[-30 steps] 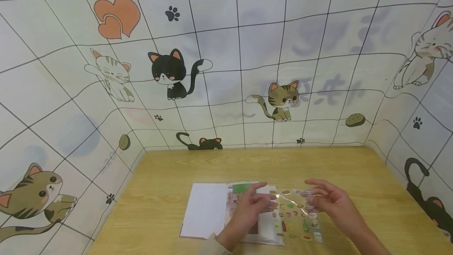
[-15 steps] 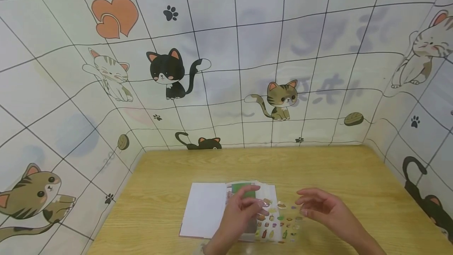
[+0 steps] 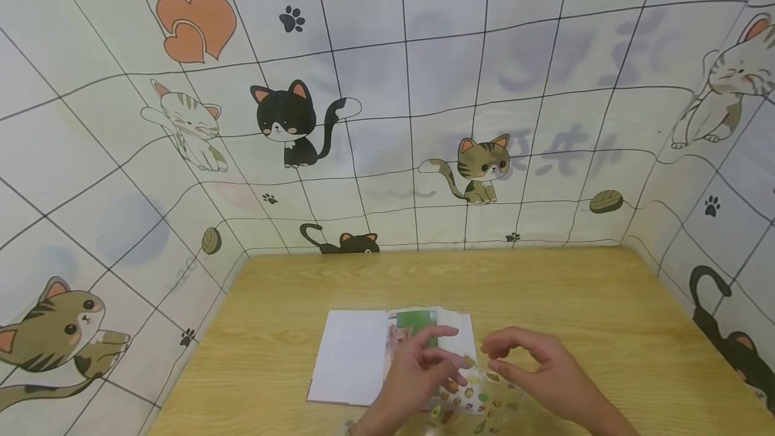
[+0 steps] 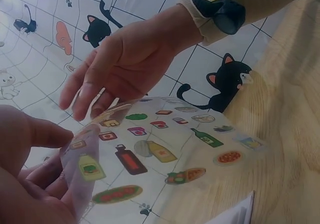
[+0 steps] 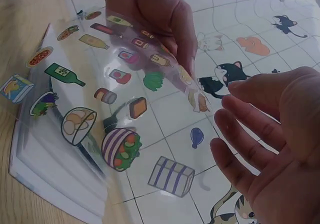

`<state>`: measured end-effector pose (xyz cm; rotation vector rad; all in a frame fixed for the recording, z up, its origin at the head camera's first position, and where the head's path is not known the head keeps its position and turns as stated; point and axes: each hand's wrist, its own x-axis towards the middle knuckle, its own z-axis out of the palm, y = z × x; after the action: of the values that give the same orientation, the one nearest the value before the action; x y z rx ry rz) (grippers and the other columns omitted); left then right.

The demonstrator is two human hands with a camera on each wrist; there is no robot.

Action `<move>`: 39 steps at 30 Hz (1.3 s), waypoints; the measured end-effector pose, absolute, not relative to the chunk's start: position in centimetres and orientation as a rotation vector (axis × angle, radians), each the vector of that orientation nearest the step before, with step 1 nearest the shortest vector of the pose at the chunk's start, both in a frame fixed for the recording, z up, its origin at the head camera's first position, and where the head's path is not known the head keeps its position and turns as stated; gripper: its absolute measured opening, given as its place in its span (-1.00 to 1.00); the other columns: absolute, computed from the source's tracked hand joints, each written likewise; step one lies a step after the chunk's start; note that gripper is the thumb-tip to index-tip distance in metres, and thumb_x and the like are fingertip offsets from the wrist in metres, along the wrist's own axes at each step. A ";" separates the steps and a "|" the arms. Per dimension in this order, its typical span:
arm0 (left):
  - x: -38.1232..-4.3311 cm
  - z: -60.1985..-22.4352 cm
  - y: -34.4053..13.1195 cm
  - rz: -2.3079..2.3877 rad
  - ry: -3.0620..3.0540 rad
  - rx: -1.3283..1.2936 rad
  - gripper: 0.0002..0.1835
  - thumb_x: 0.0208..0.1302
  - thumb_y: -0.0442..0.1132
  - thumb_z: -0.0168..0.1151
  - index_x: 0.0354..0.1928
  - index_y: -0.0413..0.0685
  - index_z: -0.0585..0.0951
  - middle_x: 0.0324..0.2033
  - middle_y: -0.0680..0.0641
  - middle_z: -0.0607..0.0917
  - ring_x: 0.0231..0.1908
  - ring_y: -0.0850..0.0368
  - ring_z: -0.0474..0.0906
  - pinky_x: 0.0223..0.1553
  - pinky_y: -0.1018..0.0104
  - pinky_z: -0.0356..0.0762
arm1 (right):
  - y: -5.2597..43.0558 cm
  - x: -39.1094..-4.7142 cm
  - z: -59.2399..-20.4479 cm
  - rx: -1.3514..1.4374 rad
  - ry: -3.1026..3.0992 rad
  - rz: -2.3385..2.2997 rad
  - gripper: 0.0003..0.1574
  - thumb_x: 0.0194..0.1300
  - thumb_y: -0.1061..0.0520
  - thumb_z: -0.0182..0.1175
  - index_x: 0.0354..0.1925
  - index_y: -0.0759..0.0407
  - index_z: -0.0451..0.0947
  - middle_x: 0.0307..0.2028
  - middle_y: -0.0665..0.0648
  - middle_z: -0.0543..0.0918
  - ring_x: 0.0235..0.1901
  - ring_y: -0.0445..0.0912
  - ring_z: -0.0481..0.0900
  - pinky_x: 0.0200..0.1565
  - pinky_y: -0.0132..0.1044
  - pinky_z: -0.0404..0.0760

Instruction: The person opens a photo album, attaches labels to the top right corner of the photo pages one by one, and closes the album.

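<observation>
A clear sticker sheet (image 3: 483,398), printed with small foods, bottles, jars and bowls, hangs tilted above the table's front part. My left hand (image 3: 412,374) pinches one edge of it; in the left wrist view the thumb (image 4: 47,133) presses against that edge. My right hand (image 3: 545,372) hovers beside the sheet's upper edge, its fingers loosely bent with nothing between them. In the right wrist view a gap shows between the right fingers (image 5: 250,129) and the sheet (image 5: 135,84). Beneath lies an open book (image 3: 351,355), its right page partly covered by the left hand.
The book's right side shows a picture with a green area (image 3: 418,319) over layered page edges. Wood-grain table (image 3: 290,281) surrounds it. Behind and at both sides stands a white gridded backdrop (image 3: 387,99) printed with cats.
The right hand has let go of the sheet's right side and moved left, towards the left hand. The sheet has shifted left, then dipped towards the front.
</observation>
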<state>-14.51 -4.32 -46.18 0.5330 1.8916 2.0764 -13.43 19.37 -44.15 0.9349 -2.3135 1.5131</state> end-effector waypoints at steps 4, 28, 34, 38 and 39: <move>-14.3 -46.1 -4.2 2.028 1.900 0.518 -0.55 0.32 -0.40 0.18 0.22 0.06 0.51 -0.23 -0.15 0.79 -0.39 0.16 0.74 -0.32 0.31 0.70 | 18.6 -13.5 -44.2 1.024 -2.283 1.513 -0.58 0.20 0.39 0.33 -0.02 0.03 0.64 -0.11 -0.01 0.73 -0.17 -0.14 0.66 -0.12 -0.35 0.62; -13.8 -45.5 -3.9 1.983 1.872 0.530 -0.56 0.33 -0.28 0.26 0.24 0.04 0.50 -0.24 -0.13 0.80 -0.40 0.22 0.72 -0.31 0.37 0.65 | 17.9 -13.4 -44.8 1.120 -2.220 1.400 -0.46 0.12 0.42 0.38 0.01 -0.03 0.62 -0.16 -0.07 0.72 -0.22 -0.19 0.64 -0.13 -0.44 0.61; -13.8 -45.4 -3.9 1.978 1.870 0.535 -0.56 0.34 -0.28 0.25 0.25 0.03 0.49 -0.23 -0.16 0.79 -0.40 0.25 0.72 -0.29 0.38 0.65 | 17.9 -13.6 -45.2 1.136 -2.149 1.377 -0.38 0.04 0.48 0.41 0.02 0.01 0.62 -0.20 -0.06 0.71 -0.25 -0.23 0.61 -0.14 -0.49 0.58; -13.8 -45.4 -3.9 1.980 1.866 0.520 -0.56 0.34 -0.26 0.26 0.24 0.06 0.50 -0.24 -0.12 0.80 -0.39 0.23 0.72 -0.29 0.37 0.65 | 17.8 -13.6 -45.4 1.127 -2.136 1.372 -0.37 0.01 0.49 0.42 0.02 0.02 0.63 -0.22 -0.06 0.70 -0.25 -0.23 0.60 -0.13 -0.50 0.57; -13.8 -45.4 -3.9 1.981 1.863 0.515 -0.56 0.33 -0.26 0.26 0.24 0.05 0.50 -0.23 -0.14 0.80 -0.39 0.23 0.72 -0.29 0.37 0.65 | 17.8 -13.6 -45.4 1.120 -2.140 1.370 -0.37 0.01 0.48 0.42 0.02 0.02 0.63 -0.22 -0.06 0.70 -0.25 -0.23 0.60 -0.12 -0.50 0.56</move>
<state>-13.75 -3.89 -45.43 0.5155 1.8632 1.9814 -13.57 17.84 -45.40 1.1204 -2.1402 1.3699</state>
